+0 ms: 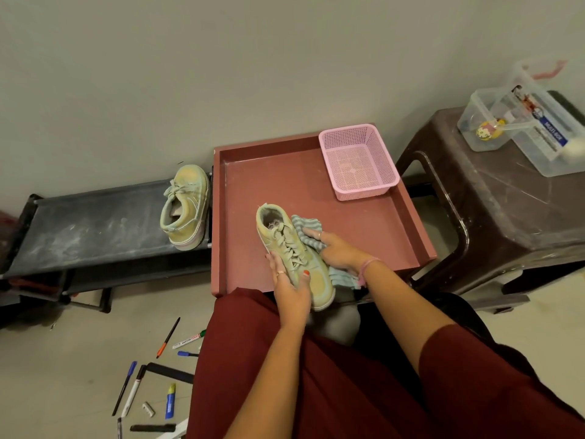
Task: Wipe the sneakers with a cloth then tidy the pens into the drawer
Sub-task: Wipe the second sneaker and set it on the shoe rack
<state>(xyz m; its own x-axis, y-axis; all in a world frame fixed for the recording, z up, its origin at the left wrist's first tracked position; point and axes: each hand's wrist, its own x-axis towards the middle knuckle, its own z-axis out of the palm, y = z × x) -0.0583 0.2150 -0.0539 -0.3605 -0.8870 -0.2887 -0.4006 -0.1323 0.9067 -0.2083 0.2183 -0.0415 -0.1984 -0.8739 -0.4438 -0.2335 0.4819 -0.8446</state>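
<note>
— Over the red drawer (pixel 316 172), how far are you?
— Your left hand (pixel 289 288) grips one sneaker (pixel 292 253); your right hand (pixel 337 248) presses the cloth (pixel 305 228) on its side with flat fingers.
— And what is left?
— I judge you are at the start: the second sneaker (pixel 185 205), left of the drawer, looks dusty, and the pens (pixel 148 375) lie on the floor below it.

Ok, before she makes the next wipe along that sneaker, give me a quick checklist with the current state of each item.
1. Left hand grips the sneaker: ok.
2. Right hand presses the striped cloth against the sneaker's side: ok.
3. Sneaker steady over the red drawer: ok.
4. Second sneaker on the black rack, already wiped: cannot tell.
5. Pens in the drawer: not ok, they lie on the floor.
6. Pink basket apart from the wiping hand: ok.
</note>
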